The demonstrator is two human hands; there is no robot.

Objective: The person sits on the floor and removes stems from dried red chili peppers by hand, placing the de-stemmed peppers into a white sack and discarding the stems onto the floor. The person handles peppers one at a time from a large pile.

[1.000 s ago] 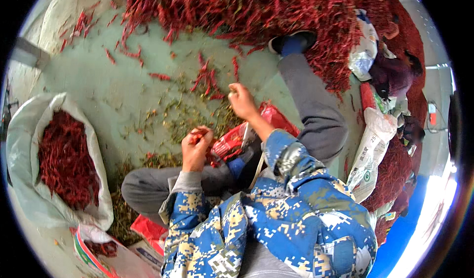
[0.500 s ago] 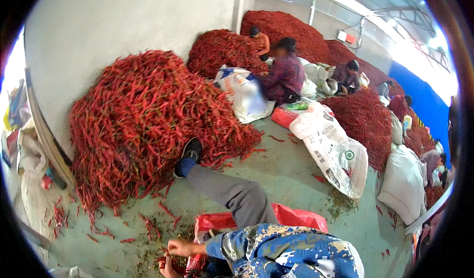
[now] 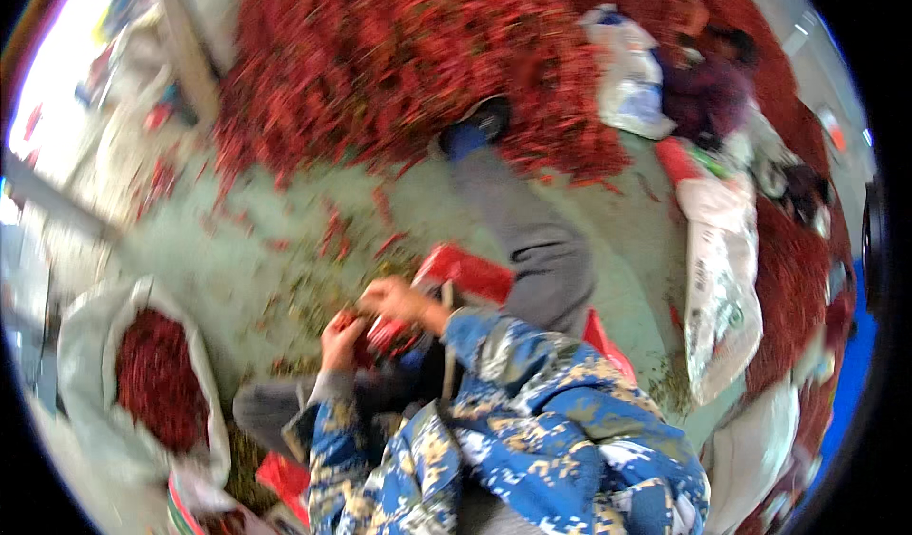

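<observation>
My left hand point(image 3: 337, 340) is closed around some red chilli peppers point(image 3: 346, 319) over my lap. Just to its upper right, my right hand point(image 3: 388, 297) has bent, closed fingers; what they hold is blurred. A red sack point(image 3: 465, 271) lies between my legs, with more chillies near my hands. Loose red chillies and green stems point(image 3: 304, 297) are scattered on the green floor point(image 3: 171, 250).
A big chilli heap point(image 3: 399, 69) lies ahead, beyond my outstretched leg. An open sack point(image 3: 90, 373) of dark red chillies stands at my left. At right are white sacks point(image 3: 720, 288), more heaps and other people point(image 3: 708, 88). A post point(image 3: 190, 50) stands at upper left.
The view swung up toward the heaps and co-workers, then back down, with motion blur now. My right hand has come down beside my left hand, which still holds chillies.
</observation>
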